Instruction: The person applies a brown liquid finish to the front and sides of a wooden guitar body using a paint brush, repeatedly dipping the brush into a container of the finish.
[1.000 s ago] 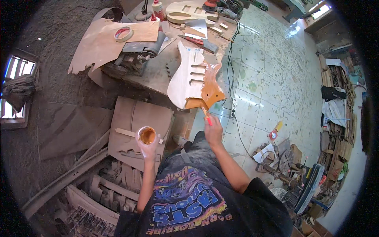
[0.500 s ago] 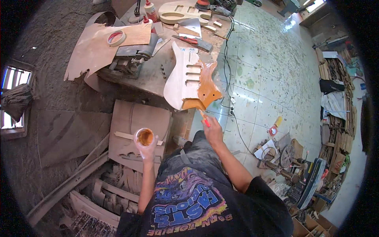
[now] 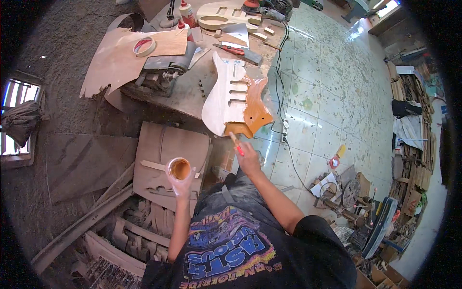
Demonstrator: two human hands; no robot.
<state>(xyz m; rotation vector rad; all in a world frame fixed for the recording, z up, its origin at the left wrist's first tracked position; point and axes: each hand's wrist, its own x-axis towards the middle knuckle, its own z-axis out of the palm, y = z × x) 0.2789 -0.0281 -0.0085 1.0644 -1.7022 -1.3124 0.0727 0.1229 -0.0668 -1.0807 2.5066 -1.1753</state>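
Observation:
A guitar body [image 3: 221, 96] lies on the workbench, pale bare wood on its left and wet orange-brown coating over its right side and near end. My right hand [image 3: 248, 160] grips a paintbrush [image 3: 238, 146] with a red part on its handle. The brush tip meets the coated near edge of the body, close to the neck end. In my left hand [image 3: 182, 186] is a clear cup [image 3: 180, 169] of orange-brown finish, held upright left of the body and lower than the bench top.
Behind the body are a red utility knife [image 3: 231, 49], glue bottles [image 3: 186, 13] and a second, bare guitar body [image 3: 226, 15]. A tape roll [image 3: 144, 46] rests on thin wood sheet at the left. Black cables [image 3: 279, 72] run down the bench's right side to a power strip [image 3: 285, 130].
My right hand and the brush have shifted left along the near edge of the guitar body. The cup in my left hand has hardly moved.

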